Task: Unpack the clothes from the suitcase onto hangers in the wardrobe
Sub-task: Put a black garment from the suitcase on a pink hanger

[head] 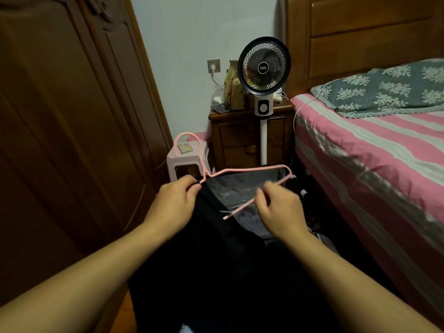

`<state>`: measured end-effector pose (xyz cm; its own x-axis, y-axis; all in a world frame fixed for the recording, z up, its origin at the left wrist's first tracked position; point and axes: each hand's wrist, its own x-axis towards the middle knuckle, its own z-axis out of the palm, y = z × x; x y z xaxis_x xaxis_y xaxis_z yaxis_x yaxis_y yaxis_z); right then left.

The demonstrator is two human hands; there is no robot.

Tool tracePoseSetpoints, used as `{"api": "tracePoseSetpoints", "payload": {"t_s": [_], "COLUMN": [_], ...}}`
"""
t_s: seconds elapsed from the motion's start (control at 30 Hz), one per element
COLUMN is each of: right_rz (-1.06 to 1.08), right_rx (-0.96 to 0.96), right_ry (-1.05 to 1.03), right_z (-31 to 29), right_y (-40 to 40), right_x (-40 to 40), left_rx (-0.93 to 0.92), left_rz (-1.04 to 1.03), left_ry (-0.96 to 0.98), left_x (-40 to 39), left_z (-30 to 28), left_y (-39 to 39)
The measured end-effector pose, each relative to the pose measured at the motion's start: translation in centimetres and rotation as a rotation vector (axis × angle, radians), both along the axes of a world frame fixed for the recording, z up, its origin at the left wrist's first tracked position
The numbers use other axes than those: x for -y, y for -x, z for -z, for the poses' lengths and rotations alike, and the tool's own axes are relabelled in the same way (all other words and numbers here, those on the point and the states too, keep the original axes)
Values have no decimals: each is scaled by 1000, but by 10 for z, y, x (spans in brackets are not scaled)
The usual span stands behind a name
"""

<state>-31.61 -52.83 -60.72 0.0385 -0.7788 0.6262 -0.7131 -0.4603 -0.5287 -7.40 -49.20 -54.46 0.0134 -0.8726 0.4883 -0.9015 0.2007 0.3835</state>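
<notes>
Hanging step underway: left hand (176,203) pinches pink wire hanger (242,170) with dark garment (216,260), right hand (278,207) grips its lower bar, right of closed wardrobe (72,140); next, likely opening the door.

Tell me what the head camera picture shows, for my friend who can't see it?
Two hands hold a pink hanger over a dark garment: the left hand pinches hanger and cloth together, the right hand pinches the lower bar. A wooden wardrobe stands left, a fan ahead, a striped bed right.
</notes>
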Motion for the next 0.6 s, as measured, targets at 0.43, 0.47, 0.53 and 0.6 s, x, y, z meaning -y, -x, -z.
{"api": "tracePoseSetpoints", "payload": {"t_s": [0.43, 0.47, 0.53, 0.6], "right_rz": [-435, -375, -256, -232], "right_rx": [-595, -695, -703, -660], "right_ry": [-243, -189, -103, -102], "right_z": [48, 55, 66, 60], "right_y": [-34, -19, 20, 50], "right_x": [4, 11, 25, 34], "left_rx": [93, 123, 202, 335], "left_rz": [115, 78, 40, 81], "left_ry": [67, 66, 32, 12], "left_x": [1, -1, -9, -17], "left_z": [-22, -21, -13, 2], "left_y": [-51, -65, -88, -96]}}
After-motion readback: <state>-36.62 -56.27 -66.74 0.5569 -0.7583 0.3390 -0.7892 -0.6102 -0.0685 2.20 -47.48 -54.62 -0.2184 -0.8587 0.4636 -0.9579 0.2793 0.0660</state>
